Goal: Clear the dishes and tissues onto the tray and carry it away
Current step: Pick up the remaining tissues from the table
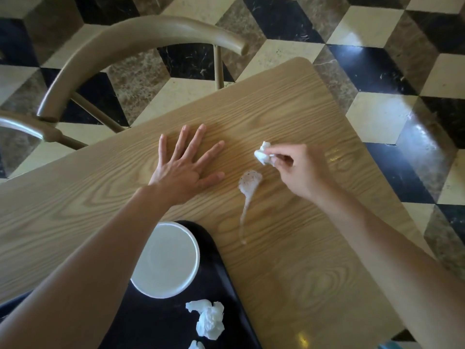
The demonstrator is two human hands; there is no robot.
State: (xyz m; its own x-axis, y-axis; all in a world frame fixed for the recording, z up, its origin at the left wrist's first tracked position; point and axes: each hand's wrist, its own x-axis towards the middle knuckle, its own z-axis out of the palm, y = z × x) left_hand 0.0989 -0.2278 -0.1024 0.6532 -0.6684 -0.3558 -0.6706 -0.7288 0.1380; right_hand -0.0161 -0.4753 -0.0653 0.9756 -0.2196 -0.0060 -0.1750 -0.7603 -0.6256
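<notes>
My right hand (299, 170) pinches a small crumpled white tissue (261, 154) just above the wooden table (314, 260). Below the tissue a milky spill (247, 187) with a long tail lies on the wood. My left hand (187, 167) rests flat on the table with fingers spread, holding nothing. A black tray (221, 268) sits at the near edge, partly under my left forearm. On it stand a white plate (166, 260) and a crumpled tissue (207, 317); another tissue scrap (196, 345) shows at the bottom edge.
A tan curved-back chair (141, 39) stands against the table's far side, with a second chair back (27, 128) at the left. A cube-patterned tiled floor (377, 59) surrounds the table. The table's right edge runs diagonally close to my right arm.
</notes>
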